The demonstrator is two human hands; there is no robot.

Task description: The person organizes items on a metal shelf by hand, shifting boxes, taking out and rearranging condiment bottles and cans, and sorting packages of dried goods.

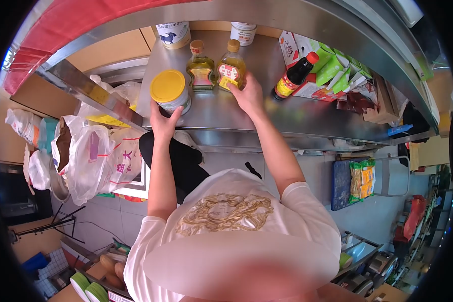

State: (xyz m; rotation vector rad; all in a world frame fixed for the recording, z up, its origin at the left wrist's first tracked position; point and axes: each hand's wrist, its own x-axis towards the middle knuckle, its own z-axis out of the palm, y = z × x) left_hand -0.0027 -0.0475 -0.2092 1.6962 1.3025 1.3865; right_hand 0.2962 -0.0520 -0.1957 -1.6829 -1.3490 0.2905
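Observation:
On the steel shelf (216, 113), my left hand (163, 122) curves round the lower front of a can with a yellow lid (168, 86), thumb and fingers against its side. My right hand (247, 94) grips an oil bottle (232, 64) by its lower right side, the thumb across its yellow label. Both containers stand upright. Between them is a second oil bottle (201, 68), greener and with a reddish cap; neither hand touches it. Right of my right hand, a dark sauce bottle with a red cap (295, 75) stands apart.
Behind the oil bottles are a white can with a goat picture (173, 36) and a white tub (243, 34). Green and white cartons (332, 68) crowd the shelf's right side. A steel upright (93, 93) borders the left. Plastic bags (103, 158) hang below left.

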